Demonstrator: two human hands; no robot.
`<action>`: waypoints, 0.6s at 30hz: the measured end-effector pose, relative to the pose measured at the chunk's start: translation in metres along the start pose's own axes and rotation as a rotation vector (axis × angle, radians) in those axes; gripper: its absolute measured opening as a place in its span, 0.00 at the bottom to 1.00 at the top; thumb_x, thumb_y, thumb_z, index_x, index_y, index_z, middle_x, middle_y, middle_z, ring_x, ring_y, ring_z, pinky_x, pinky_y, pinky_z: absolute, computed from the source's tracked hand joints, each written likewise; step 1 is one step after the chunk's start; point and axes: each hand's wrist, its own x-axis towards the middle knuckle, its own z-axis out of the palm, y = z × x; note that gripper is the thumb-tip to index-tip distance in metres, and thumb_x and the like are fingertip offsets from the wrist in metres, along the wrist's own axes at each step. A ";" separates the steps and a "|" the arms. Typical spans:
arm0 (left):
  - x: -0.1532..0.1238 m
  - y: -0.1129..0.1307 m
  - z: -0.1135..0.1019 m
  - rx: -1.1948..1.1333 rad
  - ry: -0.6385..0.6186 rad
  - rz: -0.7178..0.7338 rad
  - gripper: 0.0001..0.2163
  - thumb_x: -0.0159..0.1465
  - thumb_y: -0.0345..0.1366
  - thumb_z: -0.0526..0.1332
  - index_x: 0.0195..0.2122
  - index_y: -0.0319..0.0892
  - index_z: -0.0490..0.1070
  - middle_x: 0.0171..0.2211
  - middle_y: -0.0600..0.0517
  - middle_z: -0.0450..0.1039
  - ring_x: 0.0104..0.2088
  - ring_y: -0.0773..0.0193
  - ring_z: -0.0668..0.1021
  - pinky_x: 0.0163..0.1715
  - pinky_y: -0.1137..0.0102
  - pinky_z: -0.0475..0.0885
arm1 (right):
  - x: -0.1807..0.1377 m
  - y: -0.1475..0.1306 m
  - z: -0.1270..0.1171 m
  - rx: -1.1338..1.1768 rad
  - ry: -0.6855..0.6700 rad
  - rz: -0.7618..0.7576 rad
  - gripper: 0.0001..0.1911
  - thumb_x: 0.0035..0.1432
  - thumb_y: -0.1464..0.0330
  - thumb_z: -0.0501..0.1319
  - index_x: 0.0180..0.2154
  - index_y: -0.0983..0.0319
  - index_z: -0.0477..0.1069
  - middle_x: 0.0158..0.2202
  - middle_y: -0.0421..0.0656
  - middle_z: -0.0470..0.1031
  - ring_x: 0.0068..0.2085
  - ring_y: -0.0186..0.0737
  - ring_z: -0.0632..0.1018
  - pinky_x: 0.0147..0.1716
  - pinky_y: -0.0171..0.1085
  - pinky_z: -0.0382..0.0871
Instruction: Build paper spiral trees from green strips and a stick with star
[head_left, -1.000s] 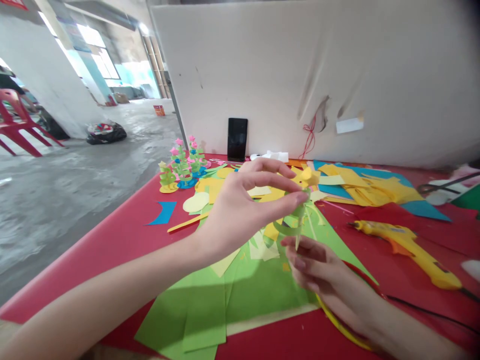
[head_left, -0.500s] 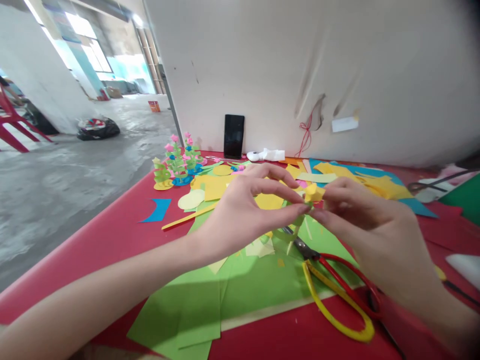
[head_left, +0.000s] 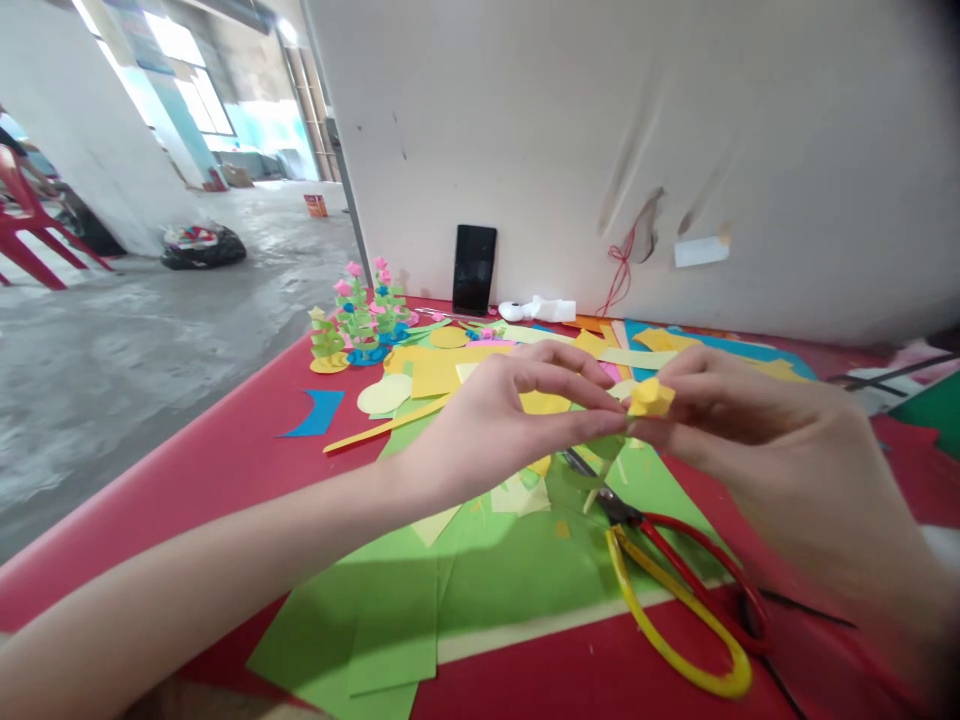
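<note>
A small yellow paper star point(head_left: 651, 398) is pinched in the fingertips of my right hand point(head_left: 780, 440). Right beside it, the thumb and fingers of my left hand point(head_left: 495, 425) close on the top of a green paper plant point(head_left: 596, 462), whose curled leaves and pale stem hang below. Star and plant top meet between the two hands; whether they are joined I cannot tell. Beneath them, scissors point(head_left: 626, 515) with one red and one yellow handle lie on green paper sheets point(head_left: 525, 570).
Several small paper plants with stars point(head_left: 358, 325) stand on the red table point(head_left: 247, 440) at the back left. A black phone point(head_left: 474, 270) leans on the white wall. Yellow paper pieces point(head_left: 431, 375), a blue scrap point(head_left: 315, 413) and a yellow strip point(head_left: 382, 425) lie around.
Both hands have shifted slightly to the right with the star and the plant. The right hand has turned a little, and more of the star shows. The camera view has moved slightly.
</note>
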 end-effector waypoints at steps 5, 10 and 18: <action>0.000 0.003 -0.001 0.011 -0.003 0.007 0.05 0.57 0.32 0.62 0.29 0.42 0.78 0.40 0.52 0.71 0.43 0.64 0.73 0.42 0.71 0.67 | 0.001 -0.004 0.000 0.006 -0.031 0.054 0.04 0.48 0.69 0.66 0.29 0.55 0.74 0.32 0.36 0.70 0.33 0.30 0.71 0.25 0.28 0.63; 0.006 -0.009 -0.005 -0.071 0.157 0.069 0.10 0.63 0.34 0.55 0.38 0.46 0.75 0.44 0.54 0.73 0.51 0.63 0.70 0.52 0.70 0.61 | 0.008 -0.007 -0.006 0.102 0.040 0.213 0.06 0.45 0.66 0.67 0.28 0.58 0.73 0.29 0.37 0.70 0.30 0.30 0.71 0.26 0.28 0.66; 0.014 -0.048 0.006 -0.701 -0.134 -0.262 0.13 0.65 0.36 0.52 0.42 0.40 0.73 0.50 0.47 0.70 0.52 0.58 0.70 0.52 0.64 0.63 | 0.018 -0.003 -0.022 0.460 0.059 0.394 0.07 0.42 0.63 0.69 0.26 0.57 0.76 0.23 0.38 0.68 0.24 0.29 0.68 0.21 0.29 0.62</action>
